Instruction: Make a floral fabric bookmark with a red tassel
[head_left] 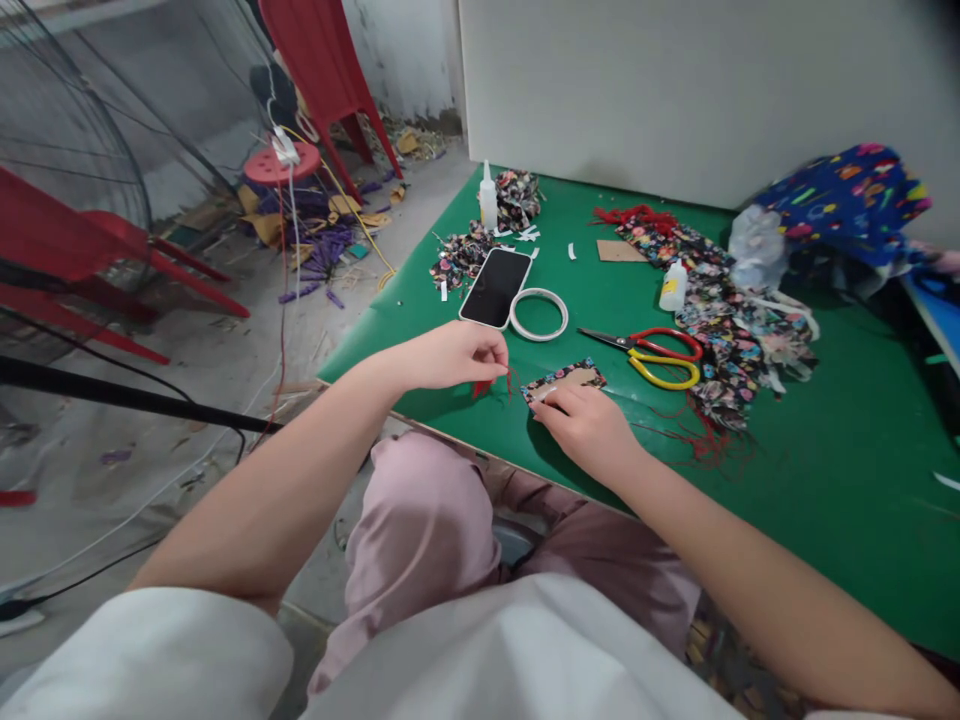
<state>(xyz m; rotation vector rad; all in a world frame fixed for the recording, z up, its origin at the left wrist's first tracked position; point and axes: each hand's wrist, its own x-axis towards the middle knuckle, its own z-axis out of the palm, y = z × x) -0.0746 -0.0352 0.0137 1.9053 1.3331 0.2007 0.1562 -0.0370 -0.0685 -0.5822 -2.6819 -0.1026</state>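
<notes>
My left hand (457,355) pinches a short red thread tassel (491,386) just above the green table (480,420). My right hand (585,420) presses down on a small brown card piece edged with floral fabric (566,379), which lies flat on the table. The tassel hangs just left of that piece. Red-and-yellow scissors (656,355) lie to the right of my right hand.
A black phone (496,287) and a white tape ring (538,313) lie behind my hands. Glue bottles (488,197) (673,286), floral fabric scraps (720,320), red threads (705,440) and a blue patterned bag (847,200) fill the right. Red chairs (322,60) and a fan (60,130) stand on the left.
</notes>
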